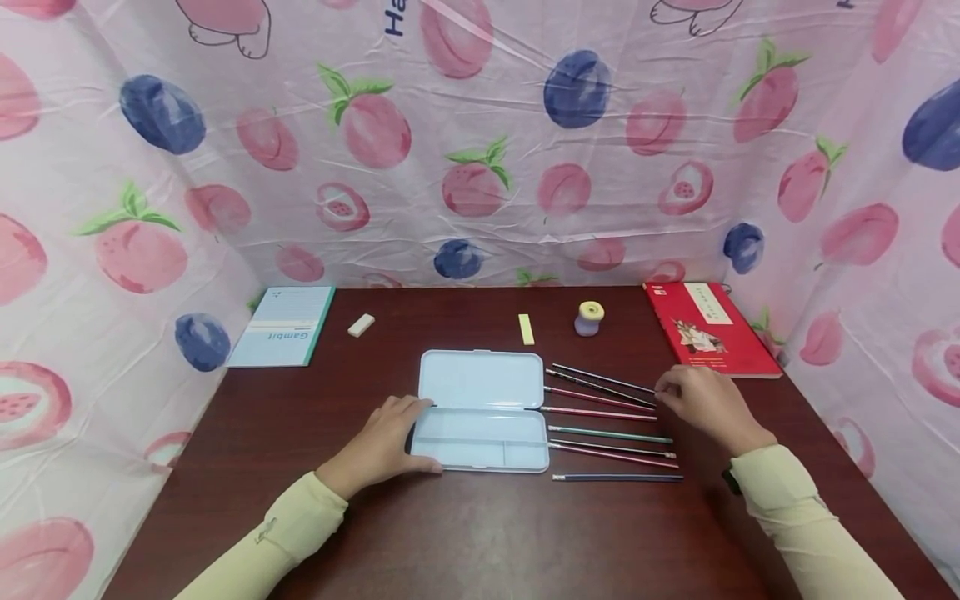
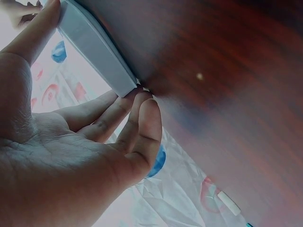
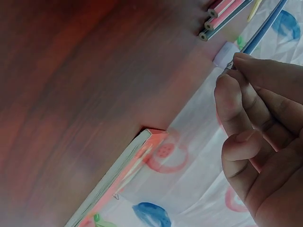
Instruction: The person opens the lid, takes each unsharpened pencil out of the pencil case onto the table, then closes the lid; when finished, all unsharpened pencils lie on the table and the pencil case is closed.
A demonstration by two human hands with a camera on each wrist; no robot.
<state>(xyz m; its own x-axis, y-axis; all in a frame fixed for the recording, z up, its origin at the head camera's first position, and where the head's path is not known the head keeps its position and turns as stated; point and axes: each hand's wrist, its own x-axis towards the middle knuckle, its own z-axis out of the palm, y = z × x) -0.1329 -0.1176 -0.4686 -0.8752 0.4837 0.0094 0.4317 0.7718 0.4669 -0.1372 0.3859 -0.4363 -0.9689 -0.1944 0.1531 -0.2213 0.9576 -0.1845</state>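
Observation:
An open pale-blue pencil case (image 1: 480,380) lies on the table, its lid folded back and its divided tray bare. My left hand (image 1: 382,442) spans the tray's left end, thumb at the front corner and fingers at the back. In the left wrist view the same hand (image 2: 85,137) holds the case's end. To the right of the case, my right hand (image 1: 705,404) pinches the end of a blue pencil (image 3: 265,29) between thumb and fingers. Several more pencils lie in a loose row below it, among them a green pencil (image 1: 611,434) and a separate blue pencil (image 1: 618,477).
Behind the case lie a white eraser (image 1: 362,325), a yellow strip (image 1: 526,329) and a small yellow-topped purple object (image 1: 588,319). A light-blue notebook (image 1: 281,327) is at the back left, a red book (image 1: 712,329) at the back right. Fruit-patterned cloth (image 1: 487,108) surrounds the table.

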